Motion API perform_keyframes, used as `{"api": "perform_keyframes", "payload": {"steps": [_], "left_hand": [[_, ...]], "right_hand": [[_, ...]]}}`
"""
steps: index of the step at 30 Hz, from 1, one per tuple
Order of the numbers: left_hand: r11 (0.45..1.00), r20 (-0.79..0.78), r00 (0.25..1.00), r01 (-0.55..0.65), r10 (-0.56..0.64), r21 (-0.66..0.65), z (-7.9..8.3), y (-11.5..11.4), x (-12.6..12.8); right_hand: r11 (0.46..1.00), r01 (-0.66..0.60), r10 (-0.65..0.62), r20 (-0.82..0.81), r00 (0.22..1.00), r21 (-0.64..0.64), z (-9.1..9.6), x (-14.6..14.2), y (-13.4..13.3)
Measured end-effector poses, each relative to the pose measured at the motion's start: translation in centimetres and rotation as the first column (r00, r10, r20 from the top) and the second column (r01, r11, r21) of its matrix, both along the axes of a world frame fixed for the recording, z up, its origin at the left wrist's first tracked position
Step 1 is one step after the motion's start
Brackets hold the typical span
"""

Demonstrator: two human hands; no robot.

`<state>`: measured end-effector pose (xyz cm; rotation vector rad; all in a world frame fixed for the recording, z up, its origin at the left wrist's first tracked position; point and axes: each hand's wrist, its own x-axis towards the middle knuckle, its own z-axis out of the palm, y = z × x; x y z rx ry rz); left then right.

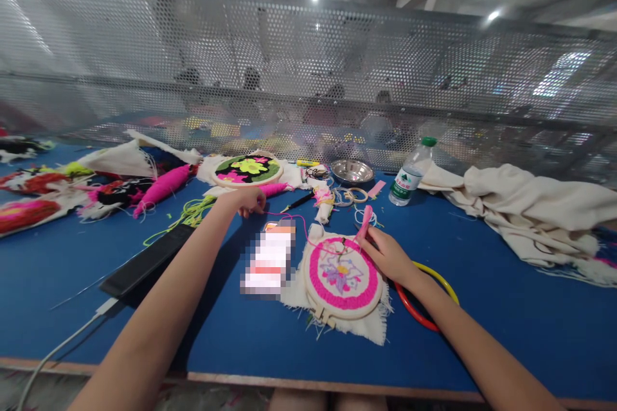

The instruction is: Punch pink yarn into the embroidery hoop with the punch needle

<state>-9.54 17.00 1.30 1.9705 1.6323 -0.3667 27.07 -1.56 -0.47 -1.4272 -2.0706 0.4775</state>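
An embroidery hoop (pixel 343 277) with white cloth and a bright pink ring of stitches lies on the blue table (pixel 506 308) in front of me. My right hand (pixel 385 255) rests at the hoop's upper right edge, closed on a pink punch needle (pixel 365 221) that points up. A pink yarn strand (pixel 294 217) runs from the hoop to my left hand (pixel 247 199), which is stretched far out and pinches the strand near a second hoop (pixel 247 170) with a black, green and pink flower.
A pixelated phone (pixel 268 258) lies left of the hoop, a black flat device (pixel 147 261) with a white cable further left. Red and yellow rings (pixel 424 314) lie under my right forearm. A steel bowl (pixel 351 171), water bottle (pixel 411 173), cream cloth (pixel 530 205) and yarn pieces (pixel 161 186) line the back.
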Motion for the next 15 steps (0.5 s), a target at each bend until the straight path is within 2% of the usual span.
{"api": "perform_keyframes", "payload": {"steps": [10,15], "left_hand": [[0.998,0.018,1.0,0.0,0.001,-0.059,-0.01,-0.38,0.27],[0.999,0.052,0.999,0.008,-0.01,0.038,0.31,-0.57,0.83]], "right_hand": [[1.0,-0.007,0.007,0.012,1.0,0.009,0.05,0.01,0.05],[1.0,-0.01,0.01,0.016,1.0,0.01,0.04,0.11,0.07]]}}
